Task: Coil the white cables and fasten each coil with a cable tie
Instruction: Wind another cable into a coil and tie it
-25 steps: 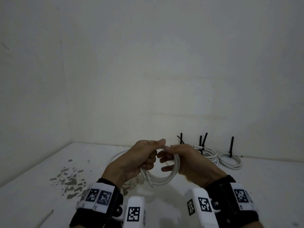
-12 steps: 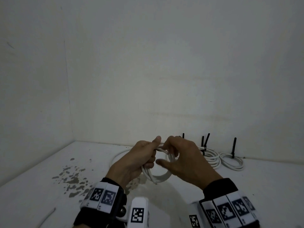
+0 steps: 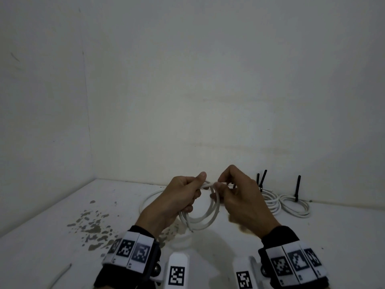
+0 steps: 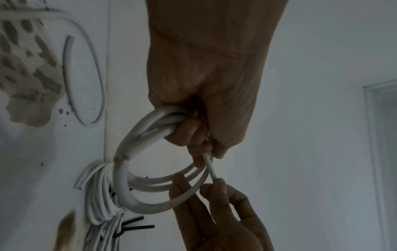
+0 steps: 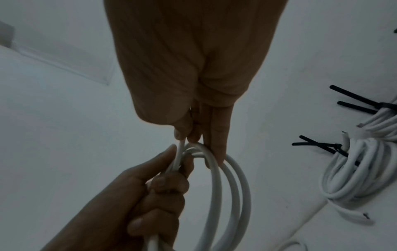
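Note:
A small coil of white cable (image 3: pixel 205 220) hangs above the table between my hands. My left hand (image 3: pixel 194 191) grips the coil's top in its fist, and the loops (image 4: pixel 128 190) hang below it. My right hand (image 3: pixel 219 187) pinches a thin white strand (image 4: pixel 209 167) that runs out of the left fist, thumb and forefinger closed on it (image 5: pixel 181 137). Its other fingertips (image 5: pixel 217 158) touch the outer loop (image 5: pixel 227 190). Whether the strand is the cable's own end, I cannot tell.
Two tied white coils (image 3: pixel 270 202) (image 3: pixel 295 207) with upright black cable ties (image 3: pixel 298 187) lie by the back wall at the right. A loose white cable (image 3: pixel 149 200) curves on the table behind my left hand. A short cable piece (image 3: pixel 60 274) and a stained patch (image 3: pixel 91 225) are at the left.
My right hand has turned from cupping the coil's right side to reaching over its top, and it now pinches the thin strand beside my left thumb. The left hand's grip is unchanged.

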A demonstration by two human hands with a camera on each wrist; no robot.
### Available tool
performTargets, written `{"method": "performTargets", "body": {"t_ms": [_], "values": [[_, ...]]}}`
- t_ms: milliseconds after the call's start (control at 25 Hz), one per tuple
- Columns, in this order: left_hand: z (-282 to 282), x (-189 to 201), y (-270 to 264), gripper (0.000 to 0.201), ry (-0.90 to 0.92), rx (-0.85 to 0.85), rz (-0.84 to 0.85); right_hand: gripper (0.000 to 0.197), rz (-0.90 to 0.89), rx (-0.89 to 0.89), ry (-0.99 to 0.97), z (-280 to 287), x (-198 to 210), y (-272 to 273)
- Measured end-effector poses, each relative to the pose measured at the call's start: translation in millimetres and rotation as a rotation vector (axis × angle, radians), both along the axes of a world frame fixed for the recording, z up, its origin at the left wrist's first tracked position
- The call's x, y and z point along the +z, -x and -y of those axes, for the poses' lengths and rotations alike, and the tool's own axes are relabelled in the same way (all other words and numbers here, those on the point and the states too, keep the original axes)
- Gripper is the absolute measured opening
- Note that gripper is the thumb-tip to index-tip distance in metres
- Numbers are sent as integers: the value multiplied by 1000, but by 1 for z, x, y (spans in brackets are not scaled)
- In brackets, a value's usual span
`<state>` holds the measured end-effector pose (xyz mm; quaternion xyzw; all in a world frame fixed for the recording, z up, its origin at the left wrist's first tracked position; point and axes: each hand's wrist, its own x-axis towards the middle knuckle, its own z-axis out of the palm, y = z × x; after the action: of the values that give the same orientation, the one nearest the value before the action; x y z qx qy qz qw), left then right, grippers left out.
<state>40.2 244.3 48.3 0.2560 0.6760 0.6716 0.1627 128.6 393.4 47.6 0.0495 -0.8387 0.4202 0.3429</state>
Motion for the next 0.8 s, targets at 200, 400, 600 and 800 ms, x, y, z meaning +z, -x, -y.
{"method": "performTargets", "body": {"t_ms": [200,400,600,800], "values": [[2,0,2,38,14,5,-2,13,-1,18,119,2,-3,1],[4,2,4,41,22,39,-17,14,-24,-40,123,4,-5,4],[2,1,5,43,14,90,-39,14,-74,-65,230,11,-4,6],[4,3,5,39,15,127,-26,13,-91,-45,229,8,-4,4]]}}
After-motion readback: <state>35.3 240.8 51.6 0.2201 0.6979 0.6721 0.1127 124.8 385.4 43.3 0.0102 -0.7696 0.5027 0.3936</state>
